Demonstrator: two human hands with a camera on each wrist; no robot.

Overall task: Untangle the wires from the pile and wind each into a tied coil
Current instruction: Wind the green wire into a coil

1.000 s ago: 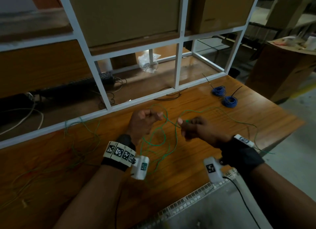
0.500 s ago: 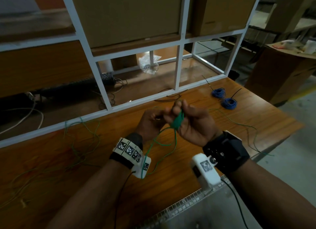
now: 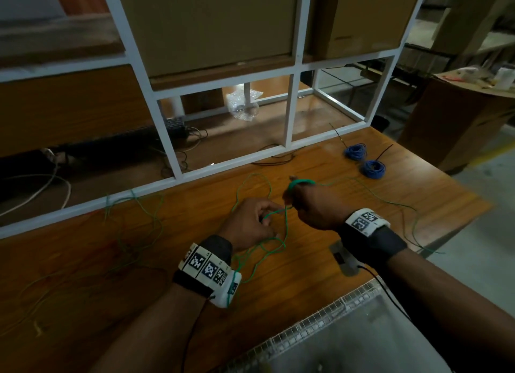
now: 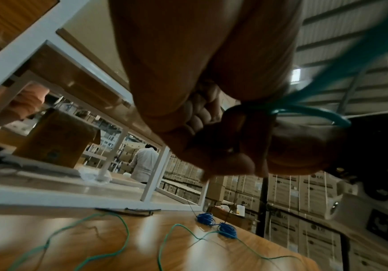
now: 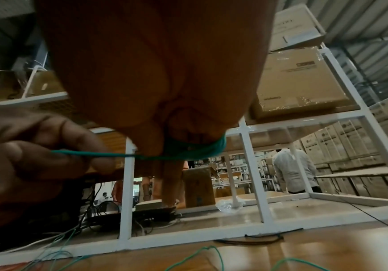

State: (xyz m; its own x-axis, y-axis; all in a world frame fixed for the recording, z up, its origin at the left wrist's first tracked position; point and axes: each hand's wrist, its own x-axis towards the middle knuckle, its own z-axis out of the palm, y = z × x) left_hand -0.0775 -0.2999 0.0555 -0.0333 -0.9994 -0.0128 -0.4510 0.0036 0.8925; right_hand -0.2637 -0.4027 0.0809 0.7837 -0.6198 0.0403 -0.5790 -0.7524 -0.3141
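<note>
A thin green wire [image 3: 284,233] trails in loops across the wooden table [image 3: 320,261]. Part of it is wound as a small green coil [image 3: 302,181] round the fingers of my right hand [image 3: 292,197], knuckles up, just above the table. In the right wrist view the coil [image 5: 197,149] wraps those fingers, and a taut strand [image 5: 109,155] runs left into my left hand [image 5: 56,152]. My left hand [image 3: 266,213] pinches that strand close beside the right hand. The slack drops past my left wrist.
Two tied blue coils [image 3: 355,151] [image 3: 373,169] lie at the table's far right. Loose green wires [image 3: 133,219] sprawl on the left. A white metal rack [image 3: 289,116] stands right behind the hands. A grey tray [image 3: 348,339] sits at the near edge.
My right hand has turned from palm up to knuckles up, with the coil still round its fingers. The left hand has drawn back towards me, pulling a strand taut.
</note>
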